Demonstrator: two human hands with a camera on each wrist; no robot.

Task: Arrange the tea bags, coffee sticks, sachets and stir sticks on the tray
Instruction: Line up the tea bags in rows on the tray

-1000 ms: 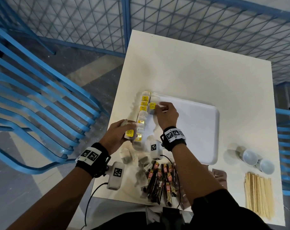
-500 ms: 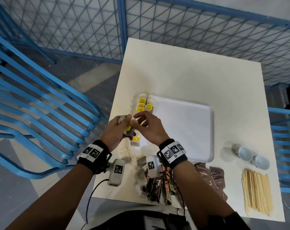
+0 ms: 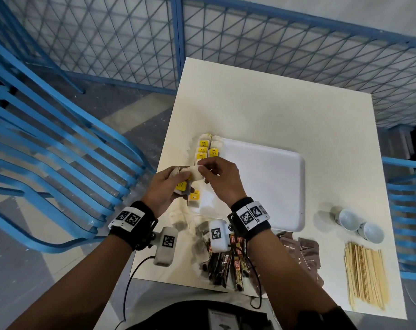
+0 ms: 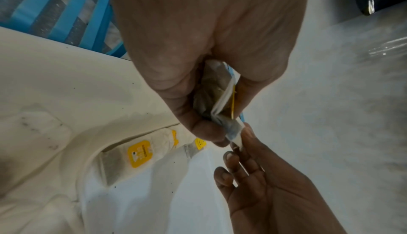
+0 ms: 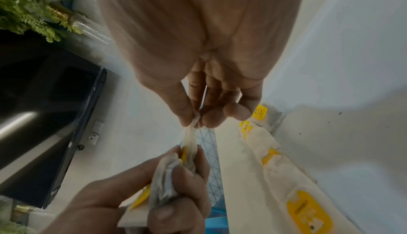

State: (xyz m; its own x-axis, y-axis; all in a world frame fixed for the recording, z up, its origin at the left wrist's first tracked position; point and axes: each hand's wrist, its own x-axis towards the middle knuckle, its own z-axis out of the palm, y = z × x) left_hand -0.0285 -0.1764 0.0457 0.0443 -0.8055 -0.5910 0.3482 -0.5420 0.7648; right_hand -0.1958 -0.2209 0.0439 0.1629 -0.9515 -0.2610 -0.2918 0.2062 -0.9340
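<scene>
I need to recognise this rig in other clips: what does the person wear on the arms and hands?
Hands bare. Each forearm bare, with a black wristband carrying white square-code tags. A white camera block with a code tag hangs beneath each, trailing a black cable. Dark sleeve at the right upper arm.

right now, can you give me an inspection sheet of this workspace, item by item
surface: square cream table, far half bare.
job's things: white rectangular plastic tray with yellow-tagged tea bags lined along its left edge; dark coffee sticks, brown sachets and pale wooden stir sticks lie off the tray at the near edge.
clutter: two small white cups right of the tray.
grippers: left hand grips a bunch of tea bags; right hand pinches one of them.
cables: black cable hangs off the near edge.
surroundings: blue slatted chairs, blue mesh fence.
</scene>
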